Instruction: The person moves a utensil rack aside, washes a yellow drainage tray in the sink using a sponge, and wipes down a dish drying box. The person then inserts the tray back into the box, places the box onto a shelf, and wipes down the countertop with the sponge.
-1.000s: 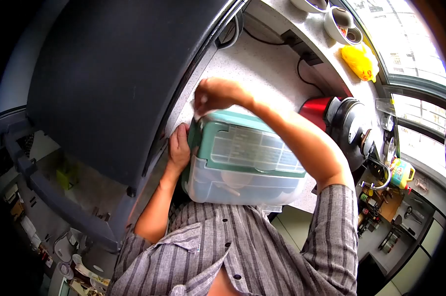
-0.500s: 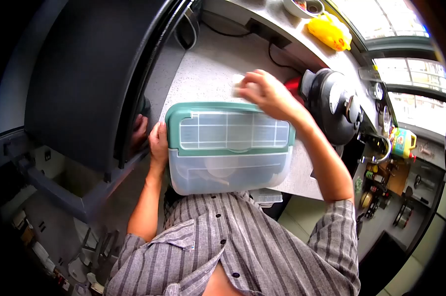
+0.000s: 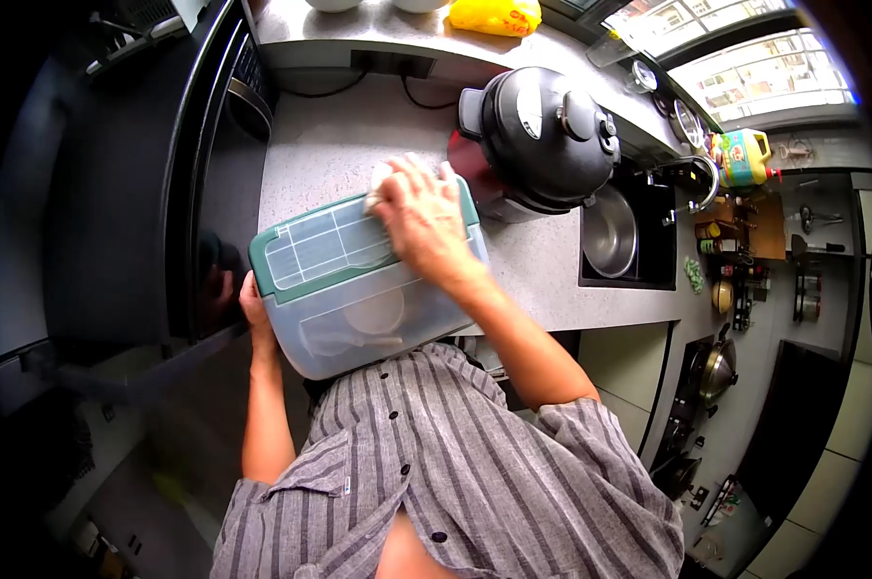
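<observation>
A translucent storage box with a green-framed lid is held against my front at the counter's near edge, its right end turned away from me. Pale dishes show dimly through its wall. My left hand grips the box's left end, its fingers partly hidden behind it. Over the right part of the lid, my right hand is closed on a white cloth, bunched under the fingers at the lid's far edge. Whether it is cloth or paper is hard to tell.
A black-lidded pressure cooker stands just beyond the box to the right. Past it are a sink and a faucet. A black oven-like appliance is at the left. A yellow bag lies on the back ledge.
My right hand has come down from beyond the lid's far edge onto its right part with the cloth. The box is now angled, right end farther away. The view has swung rightward.
</observation>
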Motion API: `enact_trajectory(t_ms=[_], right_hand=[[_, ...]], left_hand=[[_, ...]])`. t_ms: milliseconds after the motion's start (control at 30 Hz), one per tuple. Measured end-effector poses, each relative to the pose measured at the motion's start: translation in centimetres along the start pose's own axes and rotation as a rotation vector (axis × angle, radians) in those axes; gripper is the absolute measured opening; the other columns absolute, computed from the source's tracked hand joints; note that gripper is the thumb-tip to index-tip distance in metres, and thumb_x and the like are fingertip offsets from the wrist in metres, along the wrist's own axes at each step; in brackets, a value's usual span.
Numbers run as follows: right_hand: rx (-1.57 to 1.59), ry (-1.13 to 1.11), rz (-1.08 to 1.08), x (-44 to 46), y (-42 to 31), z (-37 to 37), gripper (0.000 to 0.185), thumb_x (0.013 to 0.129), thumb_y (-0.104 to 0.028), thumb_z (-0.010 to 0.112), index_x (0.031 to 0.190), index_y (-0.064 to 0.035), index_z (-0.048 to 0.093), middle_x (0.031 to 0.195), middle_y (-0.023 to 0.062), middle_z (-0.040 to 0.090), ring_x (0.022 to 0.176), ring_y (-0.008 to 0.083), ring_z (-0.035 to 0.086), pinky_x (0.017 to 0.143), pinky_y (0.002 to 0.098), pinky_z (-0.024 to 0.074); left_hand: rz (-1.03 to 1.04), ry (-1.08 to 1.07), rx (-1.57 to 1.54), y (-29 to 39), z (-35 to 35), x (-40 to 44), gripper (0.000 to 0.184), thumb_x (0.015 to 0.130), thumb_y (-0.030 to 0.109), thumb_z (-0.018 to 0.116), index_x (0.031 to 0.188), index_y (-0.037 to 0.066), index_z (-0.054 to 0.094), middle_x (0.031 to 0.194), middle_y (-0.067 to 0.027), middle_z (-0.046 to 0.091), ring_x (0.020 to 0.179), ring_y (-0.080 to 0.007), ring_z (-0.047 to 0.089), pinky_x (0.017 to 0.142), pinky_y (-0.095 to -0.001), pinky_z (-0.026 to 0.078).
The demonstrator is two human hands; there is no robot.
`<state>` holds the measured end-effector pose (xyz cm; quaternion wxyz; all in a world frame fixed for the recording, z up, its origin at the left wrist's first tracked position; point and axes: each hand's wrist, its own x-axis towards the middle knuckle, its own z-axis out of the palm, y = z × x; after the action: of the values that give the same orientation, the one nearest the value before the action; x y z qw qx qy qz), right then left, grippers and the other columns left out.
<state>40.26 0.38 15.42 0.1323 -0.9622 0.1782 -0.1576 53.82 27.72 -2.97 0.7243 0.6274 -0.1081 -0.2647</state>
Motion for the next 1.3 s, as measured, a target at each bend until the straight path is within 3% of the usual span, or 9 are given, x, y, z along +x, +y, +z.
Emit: enact_trajectory(t_ms=[200,300,533,600,833,933,1100,1233,1300], right_hand=[[0.657,0.054,0.395,-1.4,9.3,-0.6,0.019,0.103,-0.023,0.055,0.108,-0.0049,0.057,0.100,0.0097,0.061,0.097,0.0214,0.059,0.090,0.0328,0.0452],[1.053,-0.037,0.563,-4.5,11.8,-0.1,0.026,0.107,-0.028,0.050,0.108,-0.0035,0.057,0.098,-0.0013,0.057,0.095,0.0076,0.050,0.086,0.0270,0.0440],[1.415,-0.092,0.874,-15.1,13.6,6.2,0.035,0.107,-0.030,0.049,0.127,-0.0035,0.058,0.115,0.0021,0.063,0.106,0.0103,0.055,0.095,0.0269,0.0448],[1.202,-0.242,0.935,-20.4,14.9,10.2,0.050,0.104,-0.033,0.054,0.143,-0.0014,0.050,0.135,0.0107,0.060,0.118,0.0177,0.058,0.101,0.0324,0.0471],[1.488,-0.316,0.952,-29.0,10.7,8.3,0.029,0.104,-0.034,0.055,0.118,-0.0096,0.059,0.100,-0.0039,0.061,0.089,0.0092,0.054,0.078,0.0221,0.0442],[1.363,0.073,1.075,-29.3,13.0,8.7,0.020,0.102,-0.029,0.059,0.105,-0.0095,0.061,0.096,-0.0044,0.059,0.089,0.0097,0.054,0.079,0.0237,0.0451],[0.318,0.353,0.739,-24.2,18.2,8.2,0.020,0.089,-0.021,0.072,0.096,-0.0052,0.063,0.116,0.0210,0.065,0.118,0.0389,0.057,0.099,0.0421,0.0457],[-0.244,-0.005,0.645,-21.1,16.0,5.9,0.029,0.092,-0.031,0.068,0.106,-0.0053,0.068,0.117,0.0155,0.065,0.118,0.0305,0.058,0.097,0.0432,0.0466],[0.499,-0.051,0.823,-19.1,15.4,5.0,0.030,0.096,-0.032,0.063,0.110,-0.0048,0.068,0.113,0.0100,0.066,0.108,0.0212,0.059,0.091,0.0385,0.0476]], left_hand=[[0.013,0.015,-0.074,0.1,0.3,0.3,0.009,0.098,0.008,0.058,0.098,0.001,0.064,0.087,0.0016,0.066,0.077,-0.0068,0.058,0.068,-0.0241,0.049],[0.039,0.021,-0.033,-1.1,-0.6,1.0,0.007,0.095,0.005,0.059,0.099,0.001,0.064,0.088,0.0012,0.067,0.078,-0.0073,0.058,0.069,-0.0243,0.050],[-0.045,0.000,-0.158,1.6,0.4,-0.2,0.019,0.101,0.013,0.050,0.102,0.002,0.065,0.091,-0.0023,0.068,0.080,-0.0102,0.062,0.070,-0.0261,0.052],[-0.084,0.001,-0.232,0.0,-0.7,0.2,0.023,0.103,0.016,0.047,0.103,0.002,0.065,0.093,-0.0034,0.068,0.080,-0.0107,0.062,0.070,-0.0265,0.053],[-0.014,0.075,-0.059,-0.1,-0.8,-0.2,0.025,0.101,0.021,0.050,0.099,0.001,0.065,0.089,-0.0039,0.068,0.076,-0.0114,0.062,0.065,-0.0276,0.052],[-0.112,0.082,-0.211,0.8,-0.4,-0.5,0.026,0.101,0.022,0.052,0.098,0.000,0.065,0.088,-0.0040,0.069,0.073,-0.0113,0.062,0.062,-0.0282,0.052],[-0.164,0.061,-0.193,-1.5,-2.9,0.0,0.029,0.102,0.025,0.050,0.098,0.001,0.066,0.090,-0.0048,0.069,0.076,-0.0124,0.064,0.065,-0.0294,0.053],[-0.297,0.078,-0.257,2.5,0.2,-1.6,0.030,0.104,0.025,0.045,0.104,0.003,0.064,0.099,-0.0057,0.068,0.085,-0.0134,0.064,0.073,-0.0307,0.054],[-0.354,0.091,-0.297,3.6,0.1,-2.8,0.030,0.106,0.025,0.043,0.110,0.005,0.063,0.104,-0.0060,0.067,0.091,-0.0137,0.063,0.078,-0.0311,0.053]])
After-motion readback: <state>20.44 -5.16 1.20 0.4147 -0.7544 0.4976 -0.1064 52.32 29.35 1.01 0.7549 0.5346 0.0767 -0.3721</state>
